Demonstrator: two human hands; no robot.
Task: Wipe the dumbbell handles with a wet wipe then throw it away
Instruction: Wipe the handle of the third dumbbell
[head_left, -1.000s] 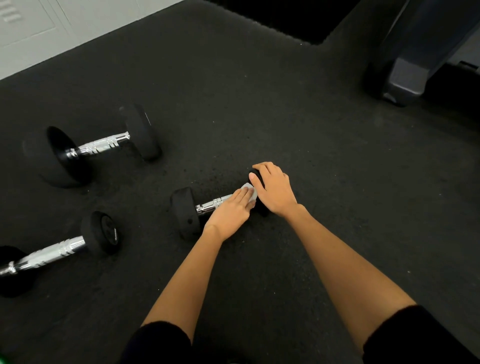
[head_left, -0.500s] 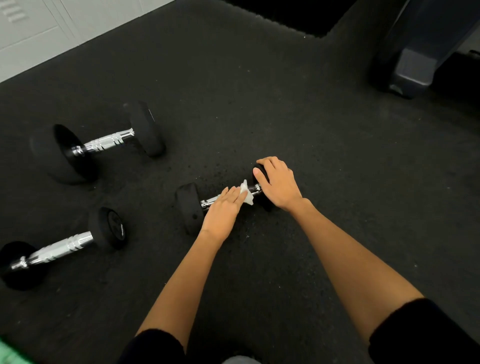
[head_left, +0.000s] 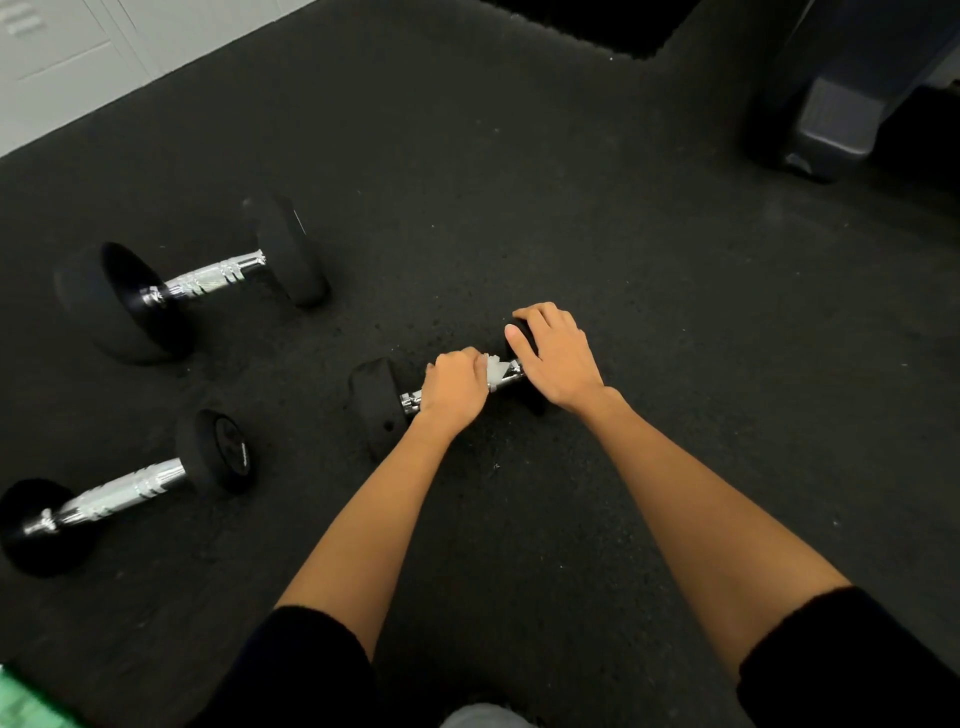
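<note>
A small dumbbell (head_left: 376, 402) with black ends and a chrome handle lies on the black floor mat in the middle. My left hand (head_left: 454, 389) is curled around its handle, pressing a white wet wipe (head_left: 496, 370) against the chrome. My right hand (head_left: 553, 356) rests on the dumbbell's right black end and holds it still. Most of the handle is hidden under my left hand. Two larger dumbbells lie to the left: one at the upper left (head_left: 208, 278) and one at the lower left (head_left: 119, 491).
A dark grey machine base (head_left: 831, 122) stands at the upper right. Light grey flooring (head_left: 78, 57) borders the mat at the upper left. A green object (head_left: 26, 699) shows at the bottom left corner.
My left hand has slid left along the handle with the wipe and closed around it. The right hand stays on the right end. The camera shifted slightly.
</note>
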